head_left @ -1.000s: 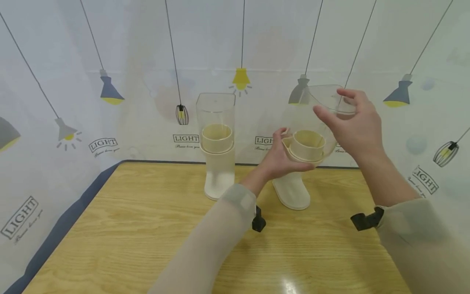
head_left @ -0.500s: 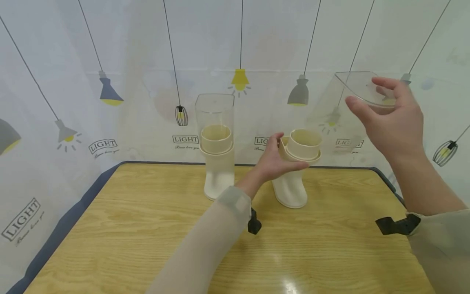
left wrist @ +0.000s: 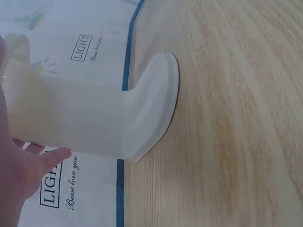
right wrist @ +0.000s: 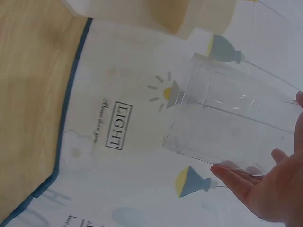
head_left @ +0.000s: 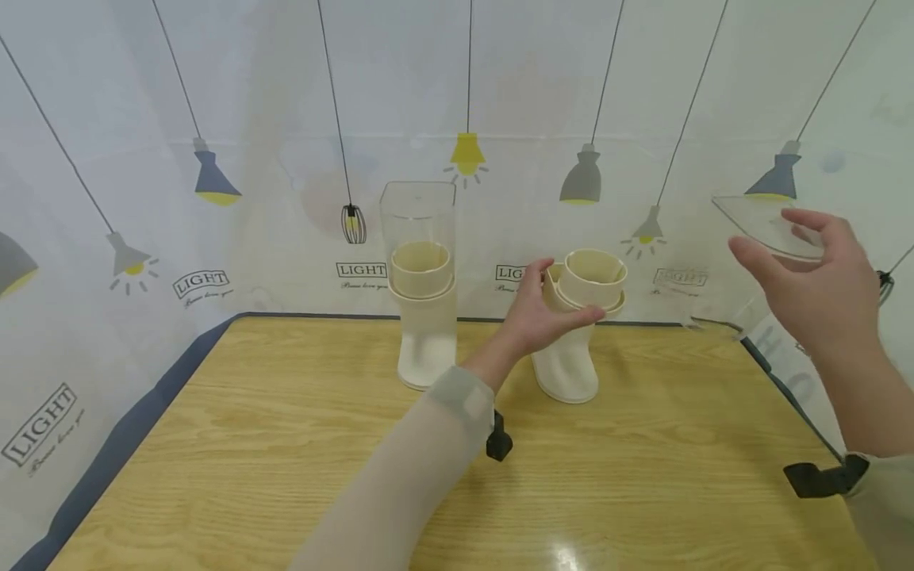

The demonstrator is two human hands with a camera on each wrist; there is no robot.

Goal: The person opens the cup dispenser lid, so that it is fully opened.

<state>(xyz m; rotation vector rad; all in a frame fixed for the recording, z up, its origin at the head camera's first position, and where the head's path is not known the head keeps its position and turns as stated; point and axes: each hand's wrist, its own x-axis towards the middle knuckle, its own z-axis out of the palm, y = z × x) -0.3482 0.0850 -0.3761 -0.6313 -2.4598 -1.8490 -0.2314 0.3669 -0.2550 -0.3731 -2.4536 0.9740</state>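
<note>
On the right of the table, my left hand (head_left: 539,317) grips a cream dispenser base (head_left: 567,365) around its upper part, thumb across the front. The base has a round collar on top and a broad foot; in the left wrist view the foot (left wrist: 156,104) is on or close to the tabletop. My right hand (head_left: 821,285) holds a clear plastic container (right wrist: 232,113) by its upper end, up in the air to the right of the base. Its see-through walls are hard to make out in the head view, and nothing shows inside it.
A second cream dispenser (head_left: 428,341), with its clear container (head_left: 417,210) fitted on top, stands left of my left hand. The wooden table (head_left: 250,444) ends at a patterned backdrop (head_left: 300,103) close behind both dispensers.
My right hand has lifted the clear container off the cream base, carried it to the right, and then lowered it somewhat. My left hand has kept its grip on the base.
</note>
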